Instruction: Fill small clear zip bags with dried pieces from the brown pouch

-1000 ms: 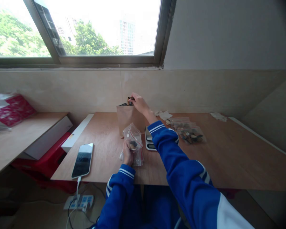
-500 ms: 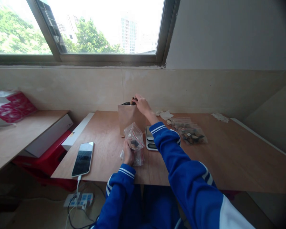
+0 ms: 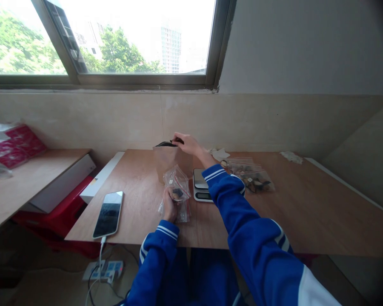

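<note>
My left hand is closed around a clear zip bag with brown and dark pieces in its bottom. More clear plastic bags lie under that hand on the table. At the mouth of an upright brown paper bag, my right hand pinches a small dark brown piece; its exact kind is too small to tell. The paper bag stands open, its dark inner side showing at the top. Just right of it sits a small digital scale, partly covered by my right sleeve.
Several filled clear bags lie to the right of the scale. A phone charges at the table's left front, its cable running to a power strip below. Crumpled tissue lies at the back, and a window is above.
My right hand has come down slightly and left, with the brown piece lower at the paper bag's mouth. My left hand keeps its hold on the zip bag. The view has shifted a little.
</note>
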Motion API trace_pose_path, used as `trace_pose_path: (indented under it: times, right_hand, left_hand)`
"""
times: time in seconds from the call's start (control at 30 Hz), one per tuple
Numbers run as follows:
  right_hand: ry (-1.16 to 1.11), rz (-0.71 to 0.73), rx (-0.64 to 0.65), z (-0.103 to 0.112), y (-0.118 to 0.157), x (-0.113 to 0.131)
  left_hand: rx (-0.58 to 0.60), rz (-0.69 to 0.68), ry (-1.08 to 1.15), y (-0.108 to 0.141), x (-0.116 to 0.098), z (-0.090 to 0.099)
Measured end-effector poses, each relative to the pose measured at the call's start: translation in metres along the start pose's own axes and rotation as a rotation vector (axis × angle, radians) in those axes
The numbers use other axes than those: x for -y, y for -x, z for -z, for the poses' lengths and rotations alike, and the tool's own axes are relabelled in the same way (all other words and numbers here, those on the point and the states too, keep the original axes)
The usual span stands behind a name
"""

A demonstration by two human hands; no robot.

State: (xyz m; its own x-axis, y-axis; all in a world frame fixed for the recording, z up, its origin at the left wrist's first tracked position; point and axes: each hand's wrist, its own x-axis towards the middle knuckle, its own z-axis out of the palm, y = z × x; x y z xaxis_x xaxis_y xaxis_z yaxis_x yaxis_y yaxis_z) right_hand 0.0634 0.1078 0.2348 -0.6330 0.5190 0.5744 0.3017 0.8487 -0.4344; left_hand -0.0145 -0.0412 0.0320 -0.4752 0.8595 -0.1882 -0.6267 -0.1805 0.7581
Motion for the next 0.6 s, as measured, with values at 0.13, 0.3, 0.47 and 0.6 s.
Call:
trace_pose_path:
  times: [0.13,0.3,0.47,0.6]
  right_hand:
    - [-0.092,-0.008,-0.026,-0.001,0.008,-0.002]
    - [-0.217,-0.024,-0.096,-0.006,0.018,0.0]
    - [-0.328,-0.025,-0.21,-0.008,0.021,0.003]
    - [-0.356,-0.022,-0.215,-0.009,0.02,0.001]
  left_hand:
    - [-0.028,0.021,0.022,0.0,0.0,0.0]
    - [0.004,0.01,0.012,0.003,-0.002,-0.002]
    - [0.017,0.002,0.012,0.003,-0.002,-0.001]
    - [0.006,0.073,0.038,0.001,-0.001,0.0]
